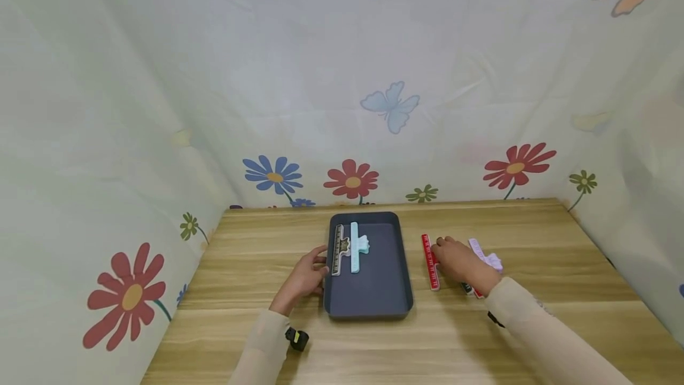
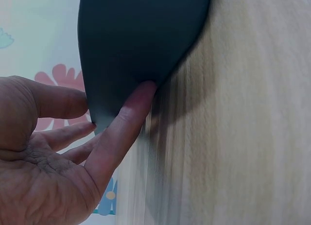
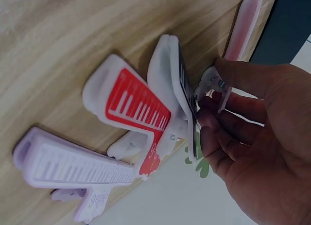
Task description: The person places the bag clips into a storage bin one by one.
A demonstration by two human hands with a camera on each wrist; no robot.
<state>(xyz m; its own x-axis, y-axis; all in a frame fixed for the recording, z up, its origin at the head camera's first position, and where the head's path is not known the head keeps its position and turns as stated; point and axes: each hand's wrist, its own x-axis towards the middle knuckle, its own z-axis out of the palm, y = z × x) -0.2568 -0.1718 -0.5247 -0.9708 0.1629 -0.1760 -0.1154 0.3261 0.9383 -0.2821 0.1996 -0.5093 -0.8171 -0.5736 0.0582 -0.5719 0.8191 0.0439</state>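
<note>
My left hand (image 1: pixel 306 277) is at the left side of a dark grey tray (image 1: pixel 369 308), its fairly straight fingers touching the outer wall, as the left wrist view shows. Inside the tray lie a black clip (image 1: pixel 337 251) and a light blue clip (image 1: pixel 355 248), side by side toward the left. Right of the tray, my right hand (image 1: pixel 459 261) pinches the handle of a red clip (image 1: pixel 430 263) between thumb and fingers. Close by that hand are a black-and-white clip (image 3: pixel 182 84), another red clip (image 3: pixel 136 101) and a lilac clip (image 3: pixel 77 159).
A wooden table (image 1: pixel 240 242) carries the tray and clips. Behind it and at both sides hangs a pale curtain (image 1: pixel 299 76) printed with flowers and a butterfly. Each wrist wears a dark strap, with a small black device (image 1: pixel 297 339) showing at the left one.
</note>
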